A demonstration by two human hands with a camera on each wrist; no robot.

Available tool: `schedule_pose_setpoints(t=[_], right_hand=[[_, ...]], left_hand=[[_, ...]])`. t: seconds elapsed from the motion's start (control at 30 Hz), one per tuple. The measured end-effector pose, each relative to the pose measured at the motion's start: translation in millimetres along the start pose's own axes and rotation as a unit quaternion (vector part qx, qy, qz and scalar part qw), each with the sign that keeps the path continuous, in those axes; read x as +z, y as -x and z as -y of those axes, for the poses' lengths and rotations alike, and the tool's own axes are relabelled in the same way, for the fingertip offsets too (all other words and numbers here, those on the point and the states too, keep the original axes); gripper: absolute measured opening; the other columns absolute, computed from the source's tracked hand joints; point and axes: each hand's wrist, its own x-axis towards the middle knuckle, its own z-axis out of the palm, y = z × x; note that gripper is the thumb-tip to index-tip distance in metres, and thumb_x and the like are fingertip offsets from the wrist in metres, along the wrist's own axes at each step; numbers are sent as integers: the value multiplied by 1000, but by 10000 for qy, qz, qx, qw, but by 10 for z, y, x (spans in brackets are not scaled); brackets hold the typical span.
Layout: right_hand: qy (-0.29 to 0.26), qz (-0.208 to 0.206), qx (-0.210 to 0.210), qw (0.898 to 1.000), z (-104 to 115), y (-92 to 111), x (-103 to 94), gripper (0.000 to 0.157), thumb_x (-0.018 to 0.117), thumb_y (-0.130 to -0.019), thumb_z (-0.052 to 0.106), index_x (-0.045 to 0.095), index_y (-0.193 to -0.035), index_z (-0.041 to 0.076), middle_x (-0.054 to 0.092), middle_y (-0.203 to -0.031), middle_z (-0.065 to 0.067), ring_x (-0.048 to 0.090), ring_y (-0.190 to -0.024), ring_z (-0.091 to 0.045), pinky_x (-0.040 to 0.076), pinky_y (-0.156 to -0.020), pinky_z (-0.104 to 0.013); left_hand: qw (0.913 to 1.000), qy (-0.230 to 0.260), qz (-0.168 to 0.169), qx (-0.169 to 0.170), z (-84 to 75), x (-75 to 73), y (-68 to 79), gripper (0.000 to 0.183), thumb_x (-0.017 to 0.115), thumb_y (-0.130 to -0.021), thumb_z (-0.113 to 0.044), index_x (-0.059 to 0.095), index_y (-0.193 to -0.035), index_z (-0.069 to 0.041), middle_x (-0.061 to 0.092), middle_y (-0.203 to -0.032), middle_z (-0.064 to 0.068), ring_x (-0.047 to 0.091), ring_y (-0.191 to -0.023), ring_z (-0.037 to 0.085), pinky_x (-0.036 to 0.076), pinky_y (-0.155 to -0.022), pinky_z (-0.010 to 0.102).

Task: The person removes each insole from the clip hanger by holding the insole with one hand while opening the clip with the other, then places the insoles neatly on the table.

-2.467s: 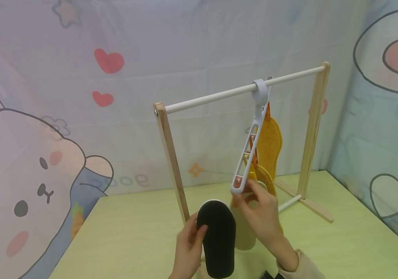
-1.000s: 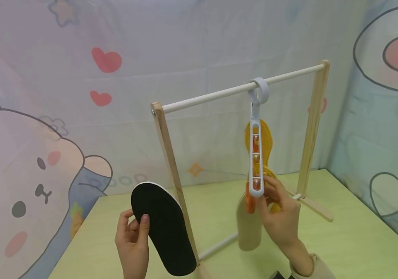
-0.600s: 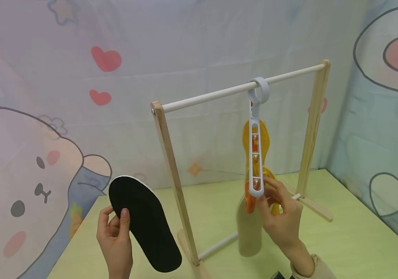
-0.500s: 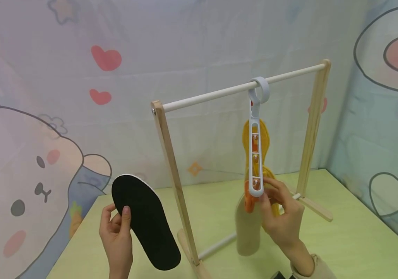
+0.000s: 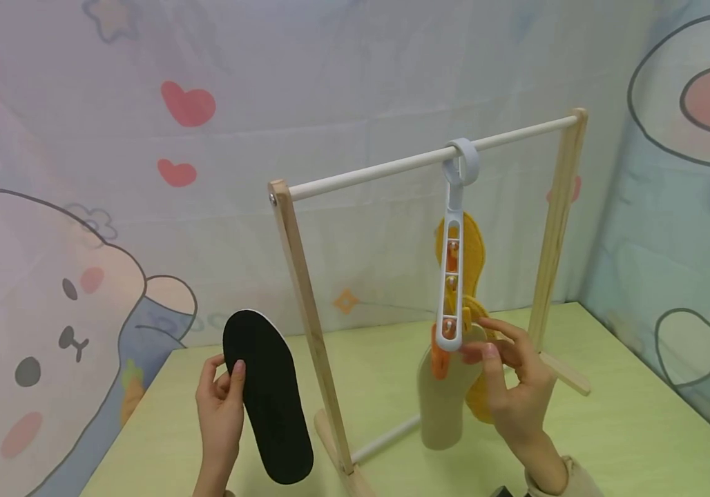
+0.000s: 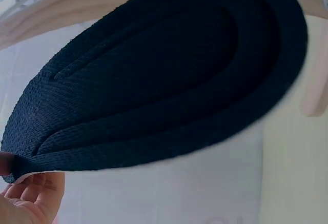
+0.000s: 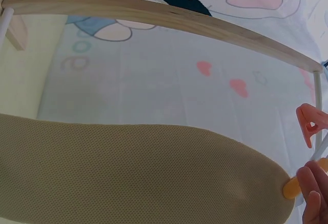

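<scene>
My left hand point(image 5: 221, 407) pinches a black insole point(image 5: 271, 404) near its upper end, left of the rack. In the left wrist view the insole point(image 6: 154, 80) fills much of the frame. My right hand point(image 5: 519, 379) is by the lower end of a white hanger point(image 5: 452, 276), its thumb and fingers apart. Next to those fingers a beige insole point(image 5: 440, 407) hangs from a yellow clip point(image 7: 292, 188). An orange clip point(image 5: 438, 355) at the hanger's low end has nothing between its jaws in the right wrist view. Yellow insoles point(image 5: 472, 255) hang behind.
A wooden rack point(image 5: 302, 276) with a white rod point(image 5: 373, 174) stands on the pale green table point(image 5: 168, 414). The hanger's hook loops over the rod. A cartoon-printed curtain point(image 5: 268, 83) closes off the back and right.
My left hand moved left with the black insole, then slightly back right. The hanger turned to face me edge-on. My right hand's fingers have spread, coming off the beige insole's clip area.
</scene>
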Motion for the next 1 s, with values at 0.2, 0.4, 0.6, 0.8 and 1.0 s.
schedule_pose_setpoints(t=[0.2,0.4,0.6,0.8,1.0], right_hand=[[29,-7,-10,10000,-21,17,-18,21,44,-78,-11,56,-94,-17,68,-72,8,61,-61,0,46,-66,-11],[-17,18,52,10000,-37,44,-34,21,44,-78,-12,56,-94,-18,68,-70,7,62,-60,-1,47,-63,-11],[11,19,97,10000,-48,63,-58,21,44,-79,-12,55,-95,-18,69,-72,9,62,-60,0,47,-57,-10],[-17,4,71,10000,-55,80,-82,22,43,-78,-13,56,-96,-17,69,-72,9,62,-60,0,47,-56,-10],[-21,14,120,9999,-47,89,-110,23,43,-78,-13,55,-97,-18,69,-72,9,63,-60,0,48,-58,-10]], left_hand=[[9990,-346,276,-94,120,-24,-76,14,47,-93,-10,46,-103,-1,22,-52,-6,21,-45,3,23,-44,24],[9962,-587,495,-420,227,-69,-130,21,45,-94,-13,42,-108,3,23,-51,-8,23,-42,2,24,-41,19],[9900,-927,748,-754,354,-75,-165,25,44,-95,-18,42,-111,1,31,-51,-8,30,-44,3,29,-46,18],[9867,-1132,821,-830,455,-51,-197,27,44,-95,-18,43,-112,2,44,-55,-9,43,-54,2,38,-57,17],[9821,-1374,887,-939,576,-43,-222,29,43,-95,-18,43,-116,3,61,-84,11,51,-66,-1,43,-63,18]])
